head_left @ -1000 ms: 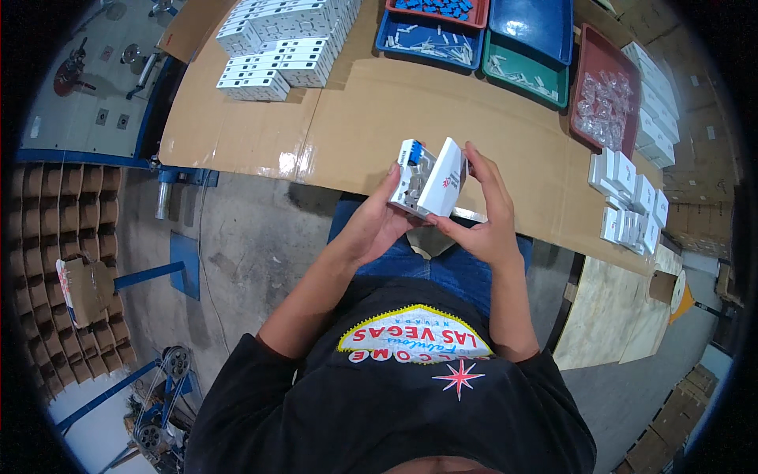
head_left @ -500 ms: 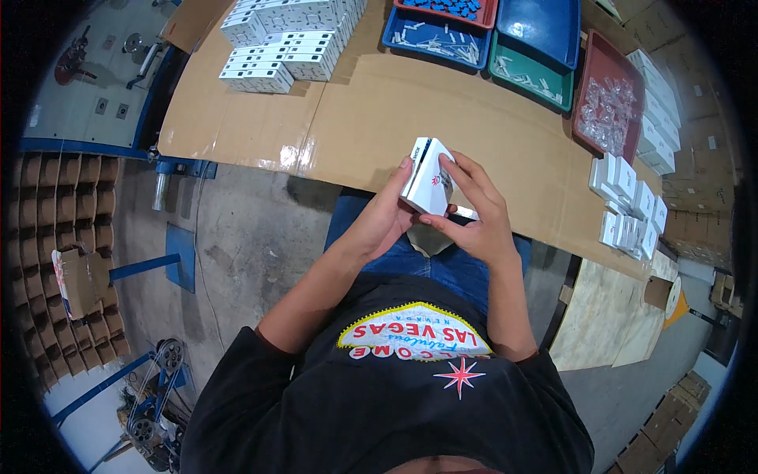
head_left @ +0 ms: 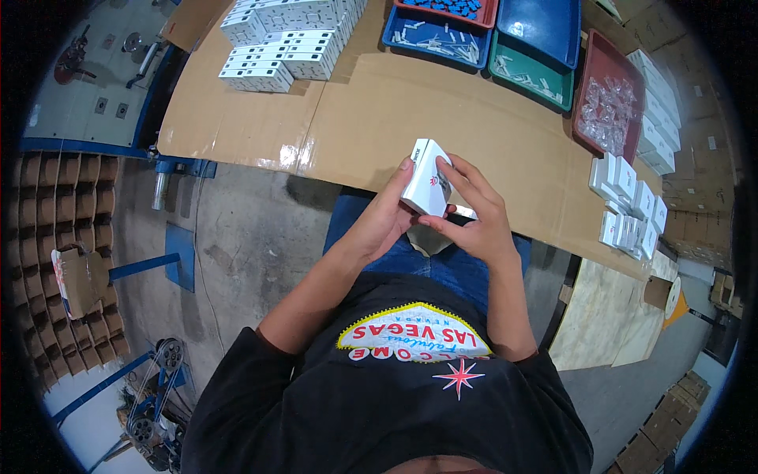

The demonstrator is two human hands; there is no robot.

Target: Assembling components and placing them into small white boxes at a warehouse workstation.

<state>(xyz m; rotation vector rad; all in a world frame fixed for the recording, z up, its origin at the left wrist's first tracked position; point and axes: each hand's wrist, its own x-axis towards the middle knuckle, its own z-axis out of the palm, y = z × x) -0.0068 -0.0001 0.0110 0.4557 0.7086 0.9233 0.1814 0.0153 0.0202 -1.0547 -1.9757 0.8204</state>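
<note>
Between my two hands, over the table's near edge, is a small white carton [head_left: 426,189] with dark and red print, held tilted. My left hand [head_left: 381,217] is closed round its left side, the thumb along the upper left edge. On the other side my right hand [head_left: 480,213] grips the carton, fingers over its right face and thumb at the lower corner. The carton looks closed, its top and side faces meeting without a dark gap. Its underside is hidden by my palms.
Cardboard covers the table [head_left: 379,110]. White cartons are stacked at the far left [head_left: 288,55]. Trays hold small parts: a blue tray [head_left: 434,49], a green tray [head_left: 530,77] and a red tray [head_left: 608,103] with clear plastic pieces. More small white boxes [head_left: 628,197] lie at the right edge.
The dark gap along the carton's upper edge has gone, as its lid part has come down against the body. My hands stay in nearly the same place.
</note>
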